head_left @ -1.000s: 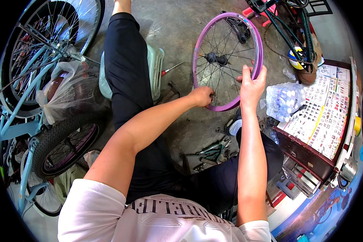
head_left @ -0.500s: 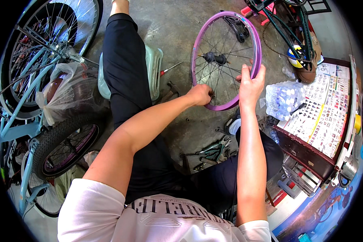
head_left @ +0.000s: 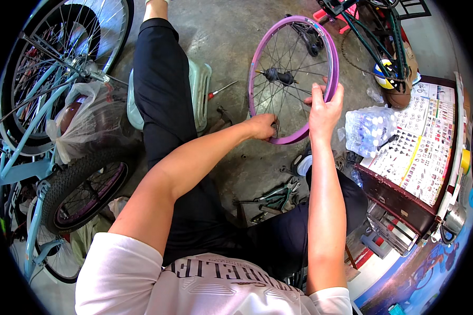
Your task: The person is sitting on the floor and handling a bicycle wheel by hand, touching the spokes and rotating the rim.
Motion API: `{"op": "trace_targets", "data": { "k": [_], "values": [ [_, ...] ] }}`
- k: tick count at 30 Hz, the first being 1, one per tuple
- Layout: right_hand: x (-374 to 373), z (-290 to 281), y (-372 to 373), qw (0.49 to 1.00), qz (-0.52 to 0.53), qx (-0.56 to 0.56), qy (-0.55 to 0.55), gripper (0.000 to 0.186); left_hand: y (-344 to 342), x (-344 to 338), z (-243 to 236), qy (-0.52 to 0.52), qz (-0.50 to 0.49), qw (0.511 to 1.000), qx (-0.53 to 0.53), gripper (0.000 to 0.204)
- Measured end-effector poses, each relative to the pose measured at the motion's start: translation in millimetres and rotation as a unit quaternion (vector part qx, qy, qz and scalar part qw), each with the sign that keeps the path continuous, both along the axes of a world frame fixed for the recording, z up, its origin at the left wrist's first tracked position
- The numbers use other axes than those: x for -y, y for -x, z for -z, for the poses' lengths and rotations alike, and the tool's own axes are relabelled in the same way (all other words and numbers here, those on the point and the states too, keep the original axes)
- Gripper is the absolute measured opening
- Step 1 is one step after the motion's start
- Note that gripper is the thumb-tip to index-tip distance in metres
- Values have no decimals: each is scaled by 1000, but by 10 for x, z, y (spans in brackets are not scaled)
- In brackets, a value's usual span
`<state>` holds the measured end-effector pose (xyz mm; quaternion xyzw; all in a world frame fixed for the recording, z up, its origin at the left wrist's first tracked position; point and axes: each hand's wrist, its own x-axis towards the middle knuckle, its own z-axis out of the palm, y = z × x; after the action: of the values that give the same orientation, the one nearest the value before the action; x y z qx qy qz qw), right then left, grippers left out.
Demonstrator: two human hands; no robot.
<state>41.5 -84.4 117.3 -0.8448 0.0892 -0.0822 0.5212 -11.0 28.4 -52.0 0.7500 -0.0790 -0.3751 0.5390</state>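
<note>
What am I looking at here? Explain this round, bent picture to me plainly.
A person wears a wide-angle camera on the head, looking down at their own arms; the lens bends straight edges. The left hand works at the lower rim of a purple wheel, and the right hand grips its right side. The wheel has no tyre. On the concrete floor lie a screwdriver and pliers. A light-blue bicycle stands to the left; a pack of water bottles sits to the right.
</note>
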Motion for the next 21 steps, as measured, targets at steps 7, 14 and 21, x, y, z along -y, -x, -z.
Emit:
{"op": "trace_targets", "data": {
  "k": [7, 14, 21],
  "values": [
    [92, 47, 11, 1000, 25, -4, -14, 34, 213, 24, 0, -155, -13, 964, 217, 38],
    [90, 20, 1, 1000, 30, -11, 1, 34, 253, -10, -21, -137, -38, 952, 271, 35],
    [54, 23, -13, 1000, 18, 2, 7, 30, 318, -30, -32, -151, -51, 927, 338, 24]
  ]
}}
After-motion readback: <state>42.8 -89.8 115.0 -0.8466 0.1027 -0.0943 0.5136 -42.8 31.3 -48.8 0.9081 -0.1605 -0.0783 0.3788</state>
